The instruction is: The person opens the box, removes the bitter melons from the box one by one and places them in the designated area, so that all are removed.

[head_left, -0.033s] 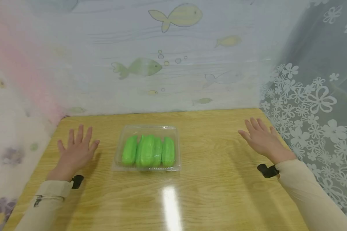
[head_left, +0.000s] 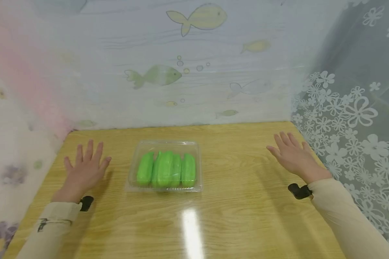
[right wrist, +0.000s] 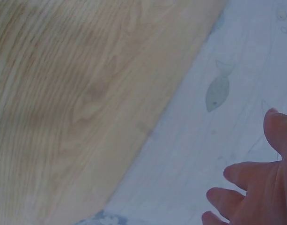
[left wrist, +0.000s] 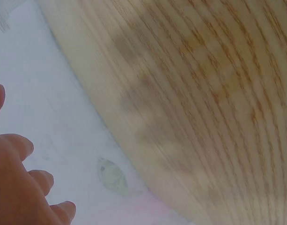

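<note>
A clear plastic box (head_left: pixel 168 145) sits on the wooden table, left of its middle. Inside lie several long, rounded bright green pieces (head_left: pixel 165 169), side by side; their exact kind is unclear. To the left of the box is my left hand (head_left: pixel 85 172), palm down with fingers spread, holding nothing. My right hand (head_left: pixel 291 156) is held over the table's right side, well apart from the box, also with straight fingers and nothing in them. Finger shadows fall on the wood in the left wrist view, apart from the fingertips (left wrist: pixel 45 180). Neither hand touches the box.
The wooden table (head_left: pixel 233 201) meets a wall covering (head_left: pixel 210 90) with printed fish at its back edge. A flower-patterned sheet (head_left: pixel 353 118) borders the right side, and a pale flowered covering (head_left: pixel 16 136) the left. Each wrist carries a small black mount (head_left: pixel 299 191).
</note>
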The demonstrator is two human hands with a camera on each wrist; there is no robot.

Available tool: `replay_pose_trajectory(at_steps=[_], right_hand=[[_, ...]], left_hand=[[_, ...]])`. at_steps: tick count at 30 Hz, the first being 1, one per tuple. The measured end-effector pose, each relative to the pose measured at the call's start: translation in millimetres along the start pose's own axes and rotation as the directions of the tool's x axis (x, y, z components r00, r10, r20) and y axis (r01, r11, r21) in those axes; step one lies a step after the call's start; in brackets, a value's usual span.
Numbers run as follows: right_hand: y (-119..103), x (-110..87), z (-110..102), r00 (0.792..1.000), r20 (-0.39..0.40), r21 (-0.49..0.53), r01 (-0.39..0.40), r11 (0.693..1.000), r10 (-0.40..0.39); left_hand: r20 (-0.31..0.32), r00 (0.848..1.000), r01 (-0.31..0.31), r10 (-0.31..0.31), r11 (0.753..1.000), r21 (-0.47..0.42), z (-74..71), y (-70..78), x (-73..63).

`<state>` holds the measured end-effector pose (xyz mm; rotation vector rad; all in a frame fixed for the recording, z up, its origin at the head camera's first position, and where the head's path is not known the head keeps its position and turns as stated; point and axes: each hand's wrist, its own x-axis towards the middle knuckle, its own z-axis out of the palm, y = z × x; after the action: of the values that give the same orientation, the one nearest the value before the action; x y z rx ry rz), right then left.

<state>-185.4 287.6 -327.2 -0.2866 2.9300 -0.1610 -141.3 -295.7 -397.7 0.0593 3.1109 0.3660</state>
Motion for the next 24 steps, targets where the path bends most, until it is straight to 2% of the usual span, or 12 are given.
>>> replay_pose_trajectory(at_steps=[11,15,19,20,22,23,24], right_hand=[[2.6,12.1,0.9,1.000,0.010,-0.003,0.022,1.000,-0.022],[4.6,13.6,1.3,1.000,-0.010,0.005,0.023,1.000,-0.023],[9.1,13.5,3.6,0.998,-0.051,-0.001,0.023,1.000,-0.023],[10.8,13.1,4.6,0.997,-0.068,0.000,0.024,1.000,-0.023],[14.0,11.5,6.8,0.995,-0.091,0.028,0.035,0.999,-0.032],[15.7,10.5,8.2,0.994,-0.100,0.057,0.041,0.997,-0.035],[17.1,9.3,9.8,0.993,-0.107,0.092,0.048,0.995,-0.038]], left_hand=[[-0.013,1.000,0.006,-0.006,1.000,-0.008,4.5,7.0,-3.3],[-0.077,0.997,-0.002,0.002,1.000,0.007,5.2,10.9,-7.5],[-0.162,0.987,0.001,-0.001,1.000,0.003,7.2,18.2,-9.8],[-0.180,0.984,0.003,-0.006,1.000,-0.018,8.2,20.5,-10.2],[-0.175,0.984,0.008,-0.033,0.990,-0.143,11.0,25.7,-13.1],[-0.160,0.986,0.015,-0.054,0.972,-0.236,13.1,28.2,-15.7],[-0.134,0.987,0.034,-0.085,0.938,-0.345,15.5,30.7,-19.3]])
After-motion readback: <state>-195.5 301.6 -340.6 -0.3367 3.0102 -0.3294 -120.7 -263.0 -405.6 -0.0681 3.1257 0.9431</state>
